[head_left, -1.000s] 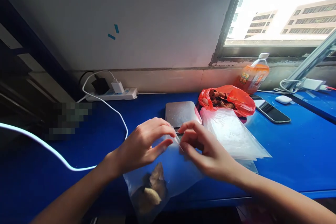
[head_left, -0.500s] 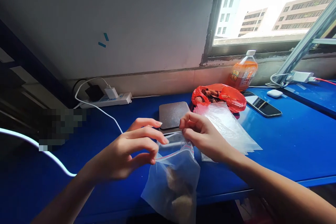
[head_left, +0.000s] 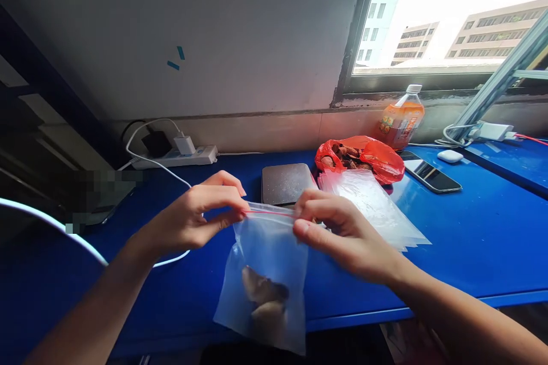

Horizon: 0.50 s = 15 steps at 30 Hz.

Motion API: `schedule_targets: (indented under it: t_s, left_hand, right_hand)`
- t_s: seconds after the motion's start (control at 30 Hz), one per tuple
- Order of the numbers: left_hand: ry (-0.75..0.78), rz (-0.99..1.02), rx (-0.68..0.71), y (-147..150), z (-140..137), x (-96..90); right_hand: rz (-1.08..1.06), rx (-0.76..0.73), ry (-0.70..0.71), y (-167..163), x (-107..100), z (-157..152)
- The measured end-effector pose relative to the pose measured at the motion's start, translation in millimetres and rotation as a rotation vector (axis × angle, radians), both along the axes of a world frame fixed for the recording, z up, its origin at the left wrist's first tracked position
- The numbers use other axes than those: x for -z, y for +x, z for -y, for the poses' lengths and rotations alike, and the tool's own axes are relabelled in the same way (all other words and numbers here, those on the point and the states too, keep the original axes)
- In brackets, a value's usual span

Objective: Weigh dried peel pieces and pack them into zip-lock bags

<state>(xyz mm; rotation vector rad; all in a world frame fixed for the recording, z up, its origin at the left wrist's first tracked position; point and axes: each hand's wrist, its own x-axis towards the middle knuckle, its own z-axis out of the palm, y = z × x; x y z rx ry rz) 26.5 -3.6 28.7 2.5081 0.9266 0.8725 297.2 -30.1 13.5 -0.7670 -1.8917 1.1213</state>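
Note:
A clear zip-lock bag [head_left: 274, 256] with a red seal line hangs upright at the near edge of the blue table. Several brownish pieces [head_left: 265, 302] lie in its lower part, blurred through the plastic. My left hand [head_left: 203, 208] pinches the top left corner of the bag between thumb and fingers. At the top right corner, my right hand [head_left: 336, 231] grips the bag with thumb and bent fingers. Its mouth is drawn nearly straight between both hands. Just behind the bag lies a flat dark square scale-like device [head_left: 285, 182], partly covered by my right fingers.
A stack of clear bags [head_left: 368, 205] lies right of my hands, by a red plastic bag [head_left: 385, 162] holding brown pieces. An orange drink bottle [head_left: 402, 120], a phone [head_left: 432, 172] and a white case [head_left: 450, 156] stand farther right. A power strip [head_left: 203, 155] and white cables are left.
The bag's mouth, slack and gaping before, is now pulled taut and nearly flat. My left fingers have closed on its corner, and the bag has risen slightly.

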Motion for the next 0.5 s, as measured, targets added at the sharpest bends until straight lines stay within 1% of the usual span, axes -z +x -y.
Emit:
schedule_targets:
  t_s: [0.03, 0.1, 0.17, 0.2, 0.23, 0.27, 0.33, 0.37, 0.4, 0.43, 0.47, 0.5]
  left_hand:
    - [0.017, 0.041, 0.027, -3.8, -1.0, -1.2]
    - [0.082, 0.21, 0.046, -11.6, -5.5, -0.8]
    - [0.176, 0.418, 0.018, -18.0, -12.1, 1.5]
    - [0.229, 0.509, -0.01, -20.0, -15.4, 2.4]
    - [0.279, 0.584, -0.042, -20.7, -18.1, 3.0]
    - [0.327, 0.652, -0.064, -20.2, -19.7, 2.9]
    - [0.396, 0.756, -0.081, -15.4, -18.9, 1.5]
    - [0.418, 0.781, -0.079, -11.4, -16.2, 0.6]
    - [0.428, 0.782, -0.069, -6.7, -11.9, -0.3]
    - [0.433, 0.76, -0.046, -1.5, -6.1, -0.8]
    - [0.436, 0.719, -0.021, 3.9, 1.0, -0.9]
    - [0.448, 0.659, -0.013, 9.2, 9.0, -0.5]
  right_hand:
    - [-0.063, 0.052, -0.022, 2.1, -1.5, -1.5]
    - [-0.178, 0.157, -0.041, 5.9, -3.1, -3.9]
    - [-0.219, 0.223, -0.052, 7.9, -2.1, -5.2]
    - [-0.198, 0.229, -0.078, 7.8, -0.6, -5.3]
    - [-0.156, 0.208, -0.134, 6.6, 1.6, -4.9]
    - [-0.109, 0.157, -0.22, 4.4, 4.2, -4.0]
    - [-0.055, -0.029, -0.447, -2.6, 10.0, -1.4]
    - [-0.079, -0.149, -0.559, -6.9, 12.8, -0.1]
    - [-0.14, -0.253, -0.65, -11.2, 15.0, 0.8]
    - [-0.23, -0.32, -0.705, -14.9, 16.4, 1.1]
    - [-0.331, -0.334, -0.719, -17.6, 16.9, 0.6]
    - [-0.422, -0.302, -0.7, -18.7, 16.5, -0.8]
